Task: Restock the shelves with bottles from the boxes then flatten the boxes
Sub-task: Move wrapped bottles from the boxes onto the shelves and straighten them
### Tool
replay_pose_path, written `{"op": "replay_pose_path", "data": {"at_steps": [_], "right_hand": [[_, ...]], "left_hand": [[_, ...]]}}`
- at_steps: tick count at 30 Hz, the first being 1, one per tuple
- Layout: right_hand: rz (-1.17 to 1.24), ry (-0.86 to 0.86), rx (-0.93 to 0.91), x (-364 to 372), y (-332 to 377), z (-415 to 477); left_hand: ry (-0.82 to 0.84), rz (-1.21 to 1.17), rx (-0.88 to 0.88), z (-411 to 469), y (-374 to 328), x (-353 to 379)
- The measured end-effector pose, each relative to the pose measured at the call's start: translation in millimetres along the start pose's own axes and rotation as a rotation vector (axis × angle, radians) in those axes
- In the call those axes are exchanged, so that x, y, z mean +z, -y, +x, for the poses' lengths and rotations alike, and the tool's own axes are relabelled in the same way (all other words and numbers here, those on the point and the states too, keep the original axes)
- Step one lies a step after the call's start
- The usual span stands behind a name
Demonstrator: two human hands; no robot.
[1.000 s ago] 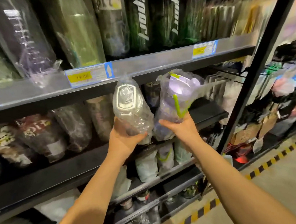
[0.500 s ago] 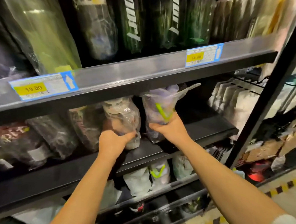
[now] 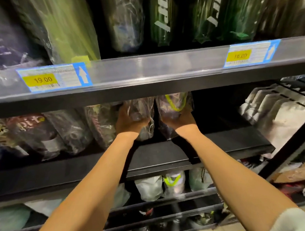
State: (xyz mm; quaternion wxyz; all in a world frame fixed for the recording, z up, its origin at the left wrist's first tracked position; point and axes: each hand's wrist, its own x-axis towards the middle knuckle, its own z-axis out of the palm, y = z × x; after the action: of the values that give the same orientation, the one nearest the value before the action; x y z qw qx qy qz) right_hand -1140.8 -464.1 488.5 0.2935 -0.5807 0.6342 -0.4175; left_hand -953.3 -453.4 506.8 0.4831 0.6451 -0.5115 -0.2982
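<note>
Reaching under the upper shelf [image 3: 154,79], you are holding 2 bagged bottles at once, both at the middle shelf [image 3: 222,146], just right of the row of wrapped bottles [image 3: 102,126] standing there. Your left hand [image 3: 130,121] is curling round the lower body of the left bottle [image 3: 144,107]. Your right hand [image 3: 181,120] is cupping the right bottle [image 3: 165,107], the one with the green strap [image 3: 179,108], low down on its near side. The 2 bottles are standing side by side, nearly touching. Their tops are hiding behind the upper shelf's edge, and whether their bases are resting on the middle shelf cannot be told.

Judging by the look, these are empty plastic bottles, so they are probably handling light and fairly stiff. The loose clear wrap, though, is likely sliding over the body under your fingers. You are doing well by gripping low on the body itself, through the plastic, and not by the slack bag alone. Being light and tall, they are apt to tip, so be steadying each base before letting go.
</note>
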Motion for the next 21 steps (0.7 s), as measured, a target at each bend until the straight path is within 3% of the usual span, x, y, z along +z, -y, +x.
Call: {"op": "replay_pose_path", "data": {"at_steps": [6, 11, 21], "right_hand": [[0.058, 0.03, 0.001, 8, 0, 12], [0.099, -0.046, -0.044, 10, 1, 13], [-0.121, -0.042, 0.057, 4, 7, 5]], "left_hand": [[0.015, -0.016, -0.009, 6, 6, 0], [0.015, 0.022, -0.013, 6, 10, -2], [0.06, 0.134, 0.023, -6, -2, -22]]}}
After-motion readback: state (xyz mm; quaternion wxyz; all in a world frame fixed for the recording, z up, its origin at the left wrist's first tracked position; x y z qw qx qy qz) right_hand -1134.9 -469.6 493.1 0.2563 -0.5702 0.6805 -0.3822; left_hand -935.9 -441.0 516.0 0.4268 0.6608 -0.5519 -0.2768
